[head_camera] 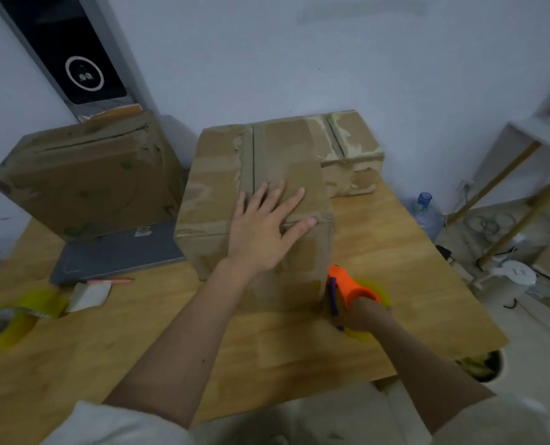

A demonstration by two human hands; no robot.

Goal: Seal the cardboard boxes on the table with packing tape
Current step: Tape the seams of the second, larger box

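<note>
A closed cardboard box (219, 175) stands in the middle of the wooden table (405, 284), with tape strips across its top. My left hand (264, 232) lies flat with spread fingers on the box's top near its front edge. Low at the box's front right corner, my right hand (365, 314) grips an orange tape dispenser (347, 289) loaded with a yellowish tape roll. A second box (84, 178) stands at the left. A smaller third box (353, 149) sits behind the middle one at the right.
A loose roll of yellowish tape (13, 316) lies at the table's left front. A grey flat device (116, 255) sits under the left box, a white block (89, 297) in front of it. On the floor at the right are a water bottle (426, 213), shelving and clutter.
</note>
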